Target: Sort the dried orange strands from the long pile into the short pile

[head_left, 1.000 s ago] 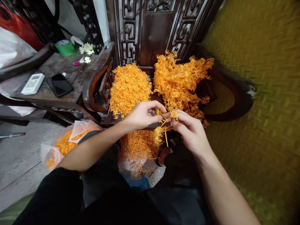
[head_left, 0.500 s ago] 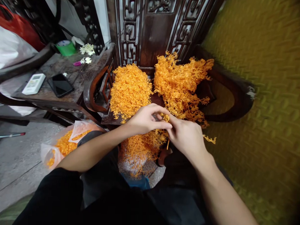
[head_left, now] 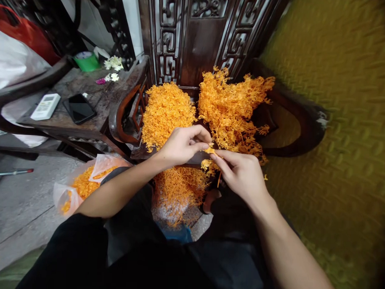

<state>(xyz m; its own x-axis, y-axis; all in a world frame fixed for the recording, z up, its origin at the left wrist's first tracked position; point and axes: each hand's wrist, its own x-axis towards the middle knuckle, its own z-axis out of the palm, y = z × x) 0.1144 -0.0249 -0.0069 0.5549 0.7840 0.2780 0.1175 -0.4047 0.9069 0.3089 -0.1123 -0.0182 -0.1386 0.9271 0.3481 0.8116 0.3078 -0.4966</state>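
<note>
Two bare hands meet over the front edge of a dark carved wooden chair [head_left: 202, 39], and the scene reads from its left edge as follows. Far left, a white plastic bag [head_left: 12, 64] lies under a red bag [head_left: 24, 29]. Beside them a worn dark wooden side table [head_left: 96, 97] carries a white remote control [head_left: 46, 106], a black smartphone [head_left: 79, 108] lying face up just beside the remote, a green roll of tape [head_left: 87, 61] at the back, and a few small white flowers [head_left: 112, 63] near the roll. Below the table, on the grey concrete floor [head_left: 23, 197], a clear plastic bag of orange pieces [head_left: 80, 185] sits open, touching the person's left forearm from behind.

On the chair seat, a dense heap of small orange plastic bits [head_left: 166, 112] lies to the left, and a looser heap of branched orange plastic sprigs [head_left: 231, 106] lies to the right, the two heaps just beside each other. Below the seat edge a third mass of tangled orange sprigs [head_left: 178, 190] hangs down between the person's knees.

The left hand [head_left: 180, 146] has its fingers curled narrow, thumb and forefinger pinched on a small orange plastic sprig [head_left: 209, 155] held in front of the seat edge, between the two hands. The right hand [head_left: 242, 175] pinches the same sprig from the other side, its fingertips touching those of the left hand; an orange stem hangs below its fingers. To the far right a yellow-green woven mat [head_left: 338, 124] fills the view.
</note>
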